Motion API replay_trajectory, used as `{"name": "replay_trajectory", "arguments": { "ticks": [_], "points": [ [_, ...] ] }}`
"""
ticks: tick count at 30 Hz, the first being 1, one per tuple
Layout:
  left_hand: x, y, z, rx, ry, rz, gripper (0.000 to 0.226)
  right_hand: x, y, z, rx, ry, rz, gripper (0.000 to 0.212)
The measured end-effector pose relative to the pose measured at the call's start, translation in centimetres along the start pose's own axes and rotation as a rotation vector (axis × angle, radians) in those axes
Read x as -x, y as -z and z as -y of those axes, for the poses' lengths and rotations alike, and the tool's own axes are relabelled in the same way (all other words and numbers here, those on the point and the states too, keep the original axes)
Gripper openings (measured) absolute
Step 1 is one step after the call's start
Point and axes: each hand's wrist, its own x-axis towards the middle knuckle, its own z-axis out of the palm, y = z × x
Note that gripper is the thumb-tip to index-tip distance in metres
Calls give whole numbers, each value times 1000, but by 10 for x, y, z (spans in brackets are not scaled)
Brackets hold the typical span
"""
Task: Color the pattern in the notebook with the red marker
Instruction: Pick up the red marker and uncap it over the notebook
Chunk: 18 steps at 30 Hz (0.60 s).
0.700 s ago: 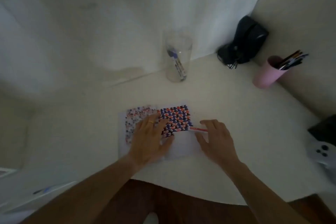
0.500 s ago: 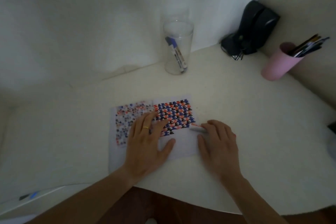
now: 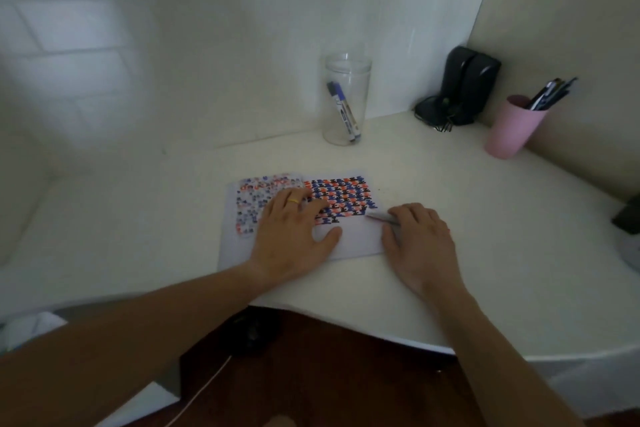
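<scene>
Red marker (image 3: 381, 217): light, stiff, slippery; take mid-barrel.
Right hand (image 3: 417, 239): curled over it, hold unclear.
Left hand (image 3: 294, 236): flat, pinning notebook (image 3: 353, 239).

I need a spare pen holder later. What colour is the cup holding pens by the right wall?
Pink. The cup shows best in the head view, the only one.

Back of the white bench (image 3: 485, 218) there's a clear plastic jar (image 3: 345, 99) holding a blue-capped marker (image 3: 342, 111), a black speaker (image 3: 465, 87) in the corner, plus a pink cup (image 3: 512, 128) stuffed with pens (image 3: 550, 94).
</scene>
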Motion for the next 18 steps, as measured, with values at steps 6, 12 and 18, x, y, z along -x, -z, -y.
{"name": "replay_trajectory", "arguments": {
  "ticks": [6, 12, 18],
  "points": [
    [5, 3, -1, -13, -31, 27, 59, 4, 1, 2, -12, -32, -8, 35],
    [15, 14, -10, -47, -13, 23, 60, 7, 7, 9, 13, -80, -15, 30],
    [13, 15, -5, -47, -59, 22, 62, 4, 9, 9, 8, -62, -31, 27]
  ]
}}
